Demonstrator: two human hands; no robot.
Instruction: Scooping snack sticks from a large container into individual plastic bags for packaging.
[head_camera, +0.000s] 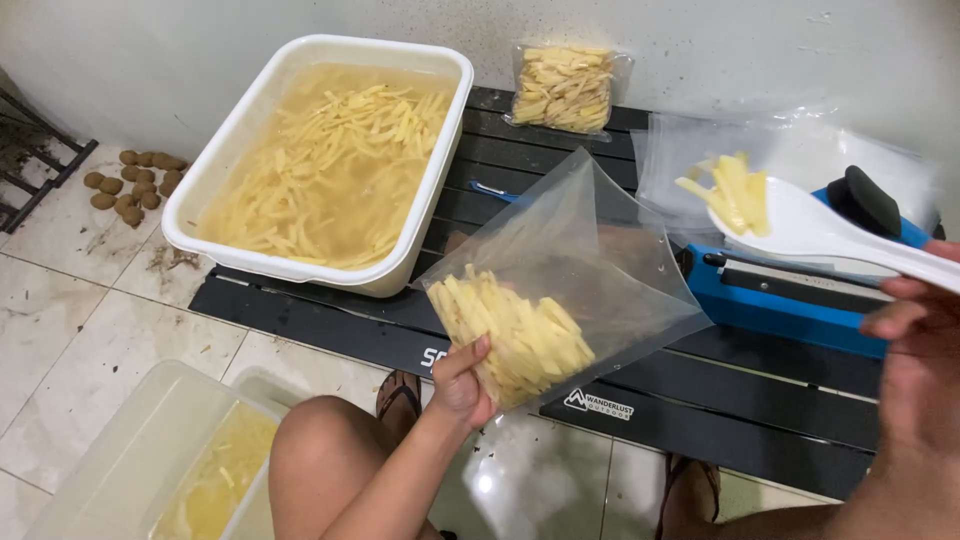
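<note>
I see a low black slatted table (520, 140); white tub (240, 130) at its left end; blue heat sealer (790, 300) right; sealed fries bag (563, 88) at the back edge.

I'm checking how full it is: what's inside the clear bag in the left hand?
The bag holds pale yellow potato sticks piled in its lower part; the upper part is bare. The left hand covers the bottom corner, so what lies under the fingers cannot be seen.

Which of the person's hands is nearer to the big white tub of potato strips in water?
Left. The left hand holds the clear plastic bag just below the white tub; the right hand, holding the white spoon, is far right.
</note>
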